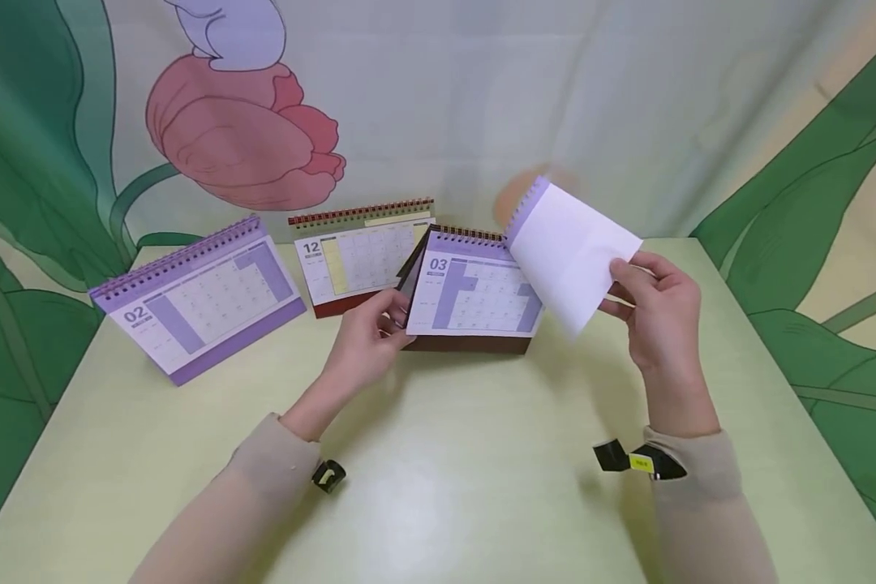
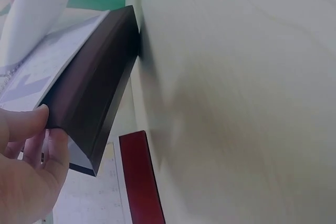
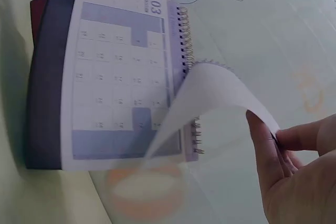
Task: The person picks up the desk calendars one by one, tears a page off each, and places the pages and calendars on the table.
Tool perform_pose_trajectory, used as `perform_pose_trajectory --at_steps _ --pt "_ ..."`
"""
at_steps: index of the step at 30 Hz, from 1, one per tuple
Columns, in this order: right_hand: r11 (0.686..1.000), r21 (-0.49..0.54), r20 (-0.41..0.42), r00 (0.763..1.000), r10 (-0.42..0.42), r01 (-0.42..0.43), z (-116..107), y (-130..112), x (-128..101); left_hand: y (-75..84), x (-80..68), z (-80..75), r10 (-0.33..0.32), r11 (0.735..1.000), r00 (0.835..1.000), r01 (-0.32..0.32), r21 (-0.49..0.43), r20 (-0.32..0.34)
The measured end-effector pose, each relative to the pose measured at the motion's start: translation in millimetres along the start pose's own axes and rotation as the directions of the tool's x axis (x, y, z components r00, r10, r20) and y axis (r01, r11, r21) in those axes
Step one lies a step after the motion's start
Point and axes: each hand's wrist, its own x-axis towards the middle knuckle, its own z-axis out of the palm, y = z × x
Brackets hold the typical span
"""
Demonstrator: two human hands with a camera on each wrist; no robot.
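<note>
A desk calendar (image 1: 474,296) with a dark brown stand and gold ring binding shows page 03. My left hand (image 1: 365,337) pinches its lower left corner, thumb in front and fingers around the dark stand (image 2: 100,82). To the right, my right hand (image 1: 660,312) pinches the edge of a white sheet (image 1: 573,251) between thumb and fingers. The sheet is bent, and its purple holed edge (image 1: 527,207) stands up off most of the rings (image 3: 185,40), one end close beside them. In the right wrist view the sheet curves over part of page 03.
A purple desk calendar (image 1: 204,300) showing 02 stands at the left of the pale table (image 1: 438,487). Behind my left hand is a red-based calendar (image 1: 365,255) showing 12. A printed curtain (image 1: 438,105) with a flower and leaves hangs behind the table.
</note>
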Motion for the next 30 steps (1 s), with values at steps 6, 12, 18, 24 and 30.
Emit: perform_pose_trajectory --at_steps 6,12,18,24,30 --pt "0.997 -0.077 0.058 0.998 0.033 -0.029 -6.7 -7.5 7.6 -8.7 -1.5 -4.6 -0.018 1.000 1.000 0.018 -0.014 0.016" --pt "0.989 -0.139 0.186 0.979 0.084 -0.058 -15.9 -8.5 14.3 -11.2 -3.2 -10.1 -0.047 0.999 0.999 0.047 -0.008 0.012" --pt "0.988 -0.141 0.252 0.964 0.091 -0.057 -13.9 -5.7 15.4 -12.0 -3.6 -12.7 -0.046 0.998 0.999 0.046 -0.039 0.018" --pt "0.991 -0.130 0.232 0.971 0.058 -0.028 -7.0 -1.9 13.0 -14.2 -5.1 -12.0 -0.038 0.997 0.999 0.038 -0.060 0.005" --pt "0.996 -0.084 0.223 0.974 0.026 -0.007 -1.4 0.3 11.1 -16.3 -5.9 -11.8 -0.033 0.997 0.999 0.033 -0.067 0.000"
